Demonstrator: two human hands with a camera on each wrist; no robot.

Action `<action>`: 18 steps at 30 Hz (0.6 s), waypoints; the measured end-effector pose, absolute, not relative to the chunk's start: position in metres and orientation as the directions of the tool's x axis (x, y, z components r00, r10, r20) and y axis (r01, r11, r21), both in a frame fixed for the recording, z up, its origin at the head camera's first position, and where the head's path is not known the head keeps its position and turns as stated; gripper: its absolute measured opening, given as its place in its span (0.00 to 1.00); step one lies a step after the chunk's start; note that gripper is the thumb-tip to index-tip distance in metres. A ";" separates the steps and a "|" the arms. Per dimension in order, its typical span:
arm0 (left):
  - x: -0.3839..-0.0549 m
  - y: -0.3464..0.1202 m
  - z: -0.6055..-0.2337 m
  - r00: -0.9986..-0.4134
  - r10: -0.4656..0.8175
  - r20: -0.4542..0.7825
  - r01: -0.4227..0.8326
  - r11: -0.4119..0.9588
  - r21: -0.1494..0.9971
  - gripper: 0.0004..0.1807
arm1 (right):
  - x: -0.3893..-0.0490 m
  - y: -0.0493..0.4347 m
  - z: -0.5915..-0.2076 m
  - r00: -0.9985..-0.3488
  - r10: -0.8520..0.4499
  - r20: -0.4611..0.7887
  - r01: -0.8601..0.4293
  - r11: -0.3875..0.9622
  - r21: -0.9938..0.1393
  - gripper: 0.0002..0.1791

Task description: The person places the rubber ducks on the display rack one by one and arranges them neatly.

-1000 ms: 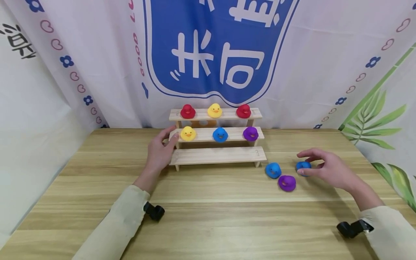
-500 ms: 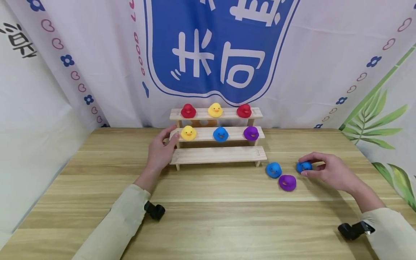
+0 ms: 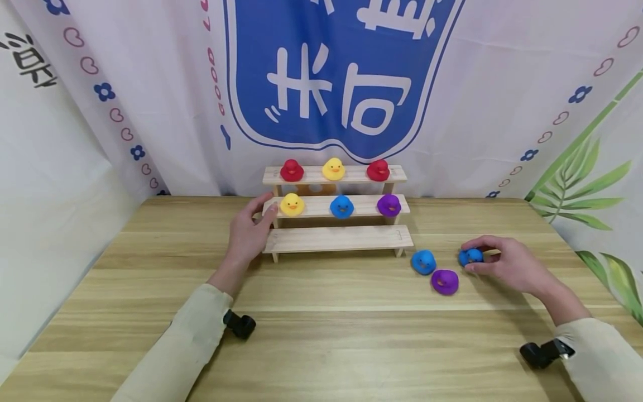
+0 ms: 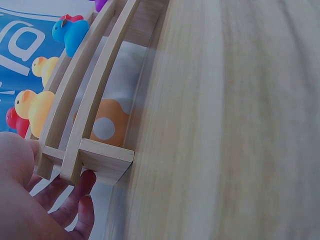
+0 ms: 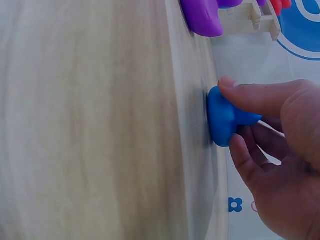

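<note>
My left hand [image 3: 247, 231] grips the left end of a three-tier wooden display stand [image 3: 339, 239], thumb on the middle tier and fingers round its end in the left wrist view. At the right, my right hand [image 3: 512, 267] pinches a blue rubber duck [image 5: 222, 120] between thumb and fingers, at the tabletop. Another blue duck [image 3: 424, 262] and a purple duck [image 3: 445, 282] sit on the table between that hand and the stand. The middle tier bears a yellow duck [image 3: 292, 205], a blue duck [image 3: 341, 206] and a purple duck [image 3: 389, 205].
On the top tier stand a red duck [image 3: 292, 171], a yellow duck [image 3: 334, 169] and another red duck [image 3: 378, 170]. The wooden table [image 3: 341, 346] ends at a printed curtain [image 3: 171, 100] close behind the stand.
My right fingers have closed in on the blue duck, which has barely moved. The left hand keeps its place on the stand. The view has shifted slightly.
</note>
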State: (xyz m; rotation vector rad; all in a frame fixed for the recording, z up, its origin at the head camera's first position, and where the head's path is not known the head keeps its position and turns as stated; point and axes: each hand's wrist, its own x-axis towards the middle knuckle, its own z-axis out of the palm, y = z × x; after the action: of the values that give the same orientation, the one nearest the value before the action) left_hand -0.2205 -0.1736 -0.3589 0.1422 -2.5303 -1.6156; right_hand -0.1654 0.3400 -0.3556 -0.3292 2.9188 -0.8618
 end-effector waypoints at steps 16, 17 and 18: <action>-0.220 -0.173 -0.358 -0.987 -0.152 0.045 -0.024 0.424 0.905 0.27 | -0.167 0.336 -0.354 -0.975 -0.219 0.039 -0.211 0.853 -0.478 0.20; -0.220 -0.174 -0.358 -0.987 -0.153 0.047 -0.023 0.425 0.905 0.27 | -0.167 0.335 -0.353 -0.974 -0.220 0.045 -0.215 0.851 -0.479 0.20; -0.220 -0.174 -0.358 -0.987 -0.154 0.048 -0.022 0.424 0.906 0.27 | -0.168 0.333 -0.352 -0.974 -0.221 0.052 -0.219 0.849 -0.481 0.20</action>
State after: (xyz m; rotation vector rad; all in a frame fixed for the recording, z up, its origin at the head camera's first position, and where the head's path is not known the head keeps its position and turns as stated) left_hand -0.2197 -0.1739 -0.3582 0.1577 -2.5443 -1.6154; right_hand -0.1676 0.3333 -0.3524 -0.3586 3.0162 -0.7832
